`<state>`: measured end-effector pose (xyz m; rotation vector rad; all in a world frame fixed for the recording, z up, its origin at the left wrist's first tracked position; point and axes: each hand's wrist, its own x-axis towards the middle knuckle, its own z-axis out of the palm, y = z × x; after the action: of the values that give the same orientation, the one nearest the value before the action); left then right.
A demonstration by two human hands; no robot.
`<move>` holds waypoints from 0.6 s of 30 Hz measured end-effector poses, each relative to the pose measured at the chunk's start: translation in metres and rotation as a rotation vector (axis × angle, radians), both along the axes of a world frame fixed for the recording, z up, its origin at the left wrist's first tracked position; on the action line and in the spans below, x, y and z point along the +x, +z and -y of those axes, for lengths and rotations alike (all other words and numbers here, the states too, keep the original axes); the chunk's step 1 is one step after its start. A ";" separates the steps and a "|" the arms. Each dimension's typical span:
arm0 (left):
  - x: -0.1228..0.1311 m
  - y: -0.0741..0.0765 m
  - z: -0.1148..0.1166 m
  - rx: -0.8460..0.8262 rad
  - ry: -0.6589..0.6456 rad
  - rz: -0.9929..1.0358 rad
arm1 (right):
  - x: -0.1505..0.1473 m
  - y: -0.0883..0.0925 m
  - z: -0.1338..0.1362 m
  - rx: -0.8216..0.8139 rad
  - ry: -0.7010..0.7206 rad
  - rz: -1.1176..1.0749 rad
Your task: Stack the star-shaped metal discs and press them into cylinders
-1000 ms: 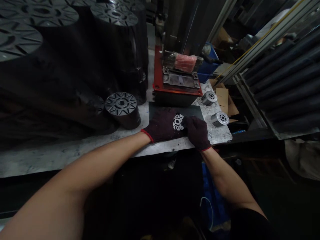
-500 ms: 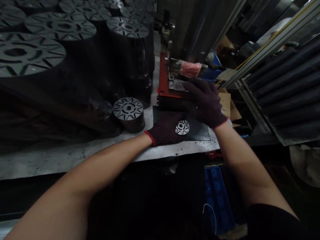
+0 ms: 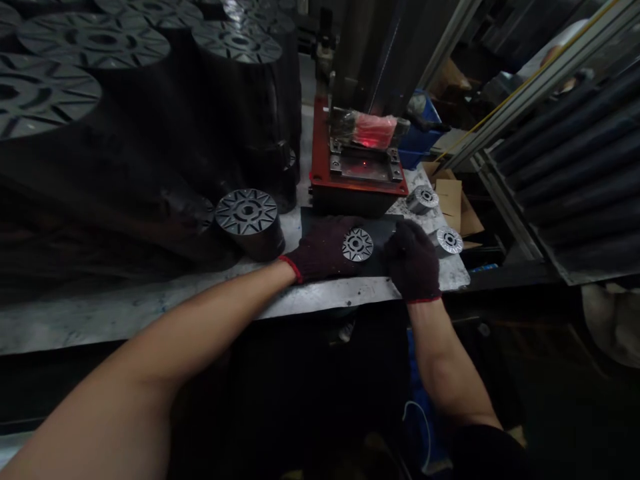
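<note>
My left hand [image 3: 327, 250], in a dark knitted glove with a red cuff, is closed round the side of a small rotor core [image 3: 357, 245]. This core's slotted, star-patterned round face points up at me, above a dark mat [image 3: 375, 267]. Just right of it, my right hand [image 3: 413, 260], gloved alike, has its fingers curled in over the mat; anything between them is hidden. Beyond the mat stands a red-based fixture [image 3: 360, 190] with a metal nest, a red light spot and a pink wrapped block [image 3: 375, 131].
Tall stacks of rotor cores [image 3: 240, 43] crowd the left, with a shorter stack [image 3: 247, 212] near the mat. At right lie two small cores, one farther [image 3: 425, 197] and one nearer [image 3: 449, 240]. A blue bin [image 3: 417, 143] and cardboard [image 3: 447, 203] are behind.
My right hand has drawn back from the fixture to beside the core, its fingers now curled. The fixture's nest is uncovered and a red light spot shows there. My left hand keeps its hold.
</note>
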<state>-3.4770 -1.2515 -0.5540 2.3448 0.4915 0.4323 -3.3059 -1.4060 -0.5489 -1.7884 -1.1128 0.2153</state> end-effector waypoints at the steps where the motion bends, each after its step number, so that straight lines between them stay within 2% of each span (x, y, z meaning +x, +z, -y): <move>1: 0.000 0.000 0.000 0.002 0.007 -0.002 | -0.001 -0.004 0.004 0.003 -0.006 0.031; 5: 0.000 0.003 0.002 0.021 0.021 -0.034 | -0.007 -0.013 -0.005 -0.021 0.023 0.081; 9: 0.001 0.005 0.006 0.046 0.022 -0.018 | -0.015 -0.005 -0.011 -0.197 0.102 0.409; 12: 0.002 0.002 0.005 0.070 0.000 0.014 | -0.021 0.019 -0.008 -0.259 0.186 0.540; 14: 0.003 -0.001 0.004 0.085 -0.009 0.028 | -0.018 0.043 -0.016 -0.219 0.220 0.614; 16: 0.002 -0.003 0.003 0.089 -0.003 0.024 | -0.006 0.067 -0.037 -0.129 0.226 0.771; 18: 0.000 -0.004 0.003 0.079 0.003 0.032 | 0.014 0.085 -0.070 -0.080 0.255 0.964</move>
<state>-3.4771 -1.2546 -0.5576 2.4088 0.4710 0.4986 -3.2919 -1.3363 -0.4642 -1.8373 -2.0214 -0.5228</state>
